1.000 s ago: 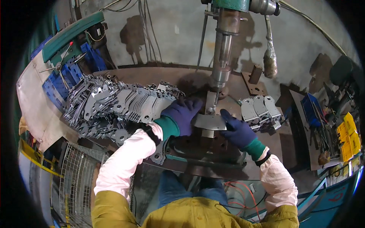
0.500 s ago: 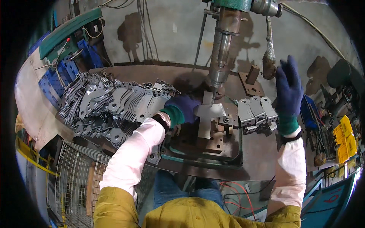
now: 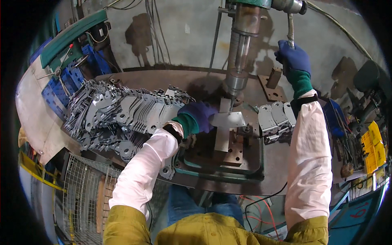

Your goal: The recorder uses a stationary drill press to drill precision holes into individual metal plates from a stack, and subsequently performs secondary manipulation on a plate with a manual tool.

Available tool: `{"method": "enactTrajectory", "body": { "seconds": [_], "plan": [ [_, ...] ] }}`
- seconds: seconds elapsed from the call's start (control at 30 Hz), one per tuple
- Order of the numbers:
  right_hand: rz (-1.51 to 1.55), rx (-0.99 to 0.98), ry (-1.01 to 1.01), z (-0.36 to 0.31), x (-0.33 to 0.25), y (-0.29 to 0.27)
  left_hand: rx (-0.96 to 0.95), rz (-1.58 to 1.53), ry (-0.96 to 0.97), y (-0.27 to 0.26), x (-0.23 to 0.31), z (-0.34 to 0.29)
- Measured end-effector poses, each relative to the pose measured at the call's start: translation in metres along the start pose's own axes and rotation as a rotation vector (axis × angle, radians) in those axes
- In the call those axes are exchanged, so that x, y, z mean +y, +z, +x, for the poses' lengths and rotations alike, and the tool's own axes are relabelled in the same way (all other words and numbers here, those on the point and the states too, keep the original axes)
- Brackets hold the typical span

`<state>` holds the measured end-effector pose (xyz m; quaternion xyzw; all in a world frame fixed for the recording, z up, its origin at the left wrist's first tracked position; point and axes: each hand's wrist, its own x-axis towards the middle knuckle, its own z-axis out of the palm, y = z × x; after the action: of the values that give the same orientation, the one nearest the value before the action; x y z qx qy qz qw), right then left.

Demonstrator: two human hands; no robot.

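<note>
We find the left hand (image 3: pixel 200 115), in a dark blue glove, closed over the left edge of a flat metal plate (image 3: pixel 229 120), pressing it down on the jig under the drill bit (image 3: pixel 231 107). The right hand (image 3: pixel 295 59), gloved the same, is raised and wrapped shut around the feed lever (image 3: pixel 290 30) of the drill press (image 3: pixel 241 45). The plate sits at the centre of the tabletop (image 3: pixel 163 79), on a brown fixture block (image 3: pixel 233 154) inside a green-rimmed tray (image 3: pixel 220 175), with the bit tip just above or touching it; we cannot tell which. We judge the plate stiff, thin and fairly light, with sharp stamped edges and perhaps an oily face, so it is best held flat by its outer edge, fingers well away from the bit. To the left lies a large heap of stamped blanks (image 3: pixel 122 114); to the right, a short row of plates (image 3: pixel 277 118) stands just beside the fixture. Blue bins (image 3: pixel 65 83) sit far left, and a wire basket (image 3: pixel 83 196) hangs below.
</note>
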<state>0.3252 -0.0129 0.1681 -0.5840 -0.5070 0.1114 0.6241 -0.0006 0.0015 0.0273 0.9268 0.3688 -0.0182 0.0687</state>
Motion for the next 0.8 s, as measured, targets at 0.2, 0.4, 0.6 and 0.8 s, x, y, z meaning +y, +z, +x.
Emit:
{"method": "enactTrajectory", "body": {
  "seconds": [0.2, 0.4, 0.6, 0.8],
  "plan": [
    [-0.370, 0.178, -0.068, 0.013, 0.001, 0.007, 0.051, -0.022, 0.065, 0.001, -0.001, 0.001],
    [-0.409, 0.331, -0.094, 0.018, 0.007, 0.020, 0.118, -0.008, 0.077, 0.002, 0.004, -0.002],
    [-0.436, 0.341, -0.230, 0.011, 0.002, 0.020, 0.279, 0.051, 0.076, 0.022, 0.000, 0.001],
    [-0.568, 0.388, -0.319, 0.013, 0.006, 0.023, 0.177, 0.073, -0.014, 0.019, 0.004, 0.001]
  ]
}}
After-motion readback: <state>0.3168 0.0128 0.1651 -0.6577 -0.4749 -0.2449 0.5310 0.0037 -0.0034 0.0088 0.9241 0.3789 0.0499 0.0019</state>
